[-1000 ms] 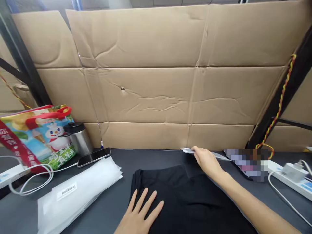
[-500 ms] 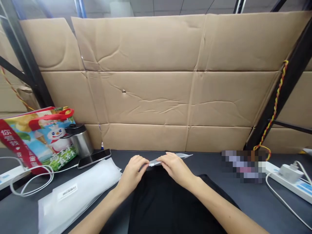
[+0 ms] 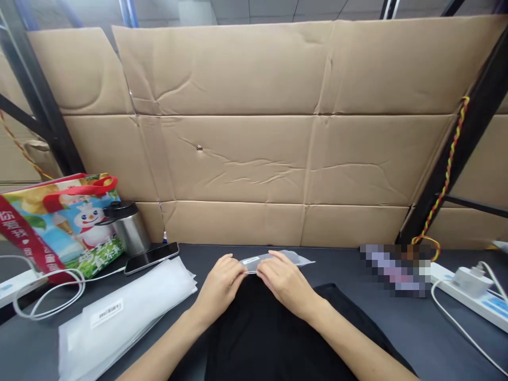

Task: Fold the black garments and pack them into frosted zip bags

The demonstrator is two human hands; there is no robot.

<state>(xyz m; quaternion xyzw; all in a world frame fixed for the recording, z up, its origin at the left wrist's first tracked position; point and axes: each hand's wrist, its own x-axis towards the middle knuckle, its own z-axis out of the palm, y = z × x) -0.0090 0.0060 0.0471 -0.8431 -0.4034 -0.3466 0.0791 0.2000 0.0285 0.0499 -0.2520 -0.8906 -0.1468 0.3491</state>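
A folded black garment lies on the dark table in front of me. Both hands meet at its far edge, where they pinch a clear plastic bag with a small white label. My left hand grips the bag's left end with curled fingers. My right hand holds the bag just to the right of it, fingers bent over the film. The bag's free end sticks out to the right over the table.
A stack of clear bags with a barcode label lies at left, beside a phone, a steel flask, a colourful tote bag and white cables. A power strip sits at right. A cardboard wall backs the table.
A second ago my right hand picked the bag up at the right while my left lay flat on the garment. Both hands now hold the bag at the garment's far edge.
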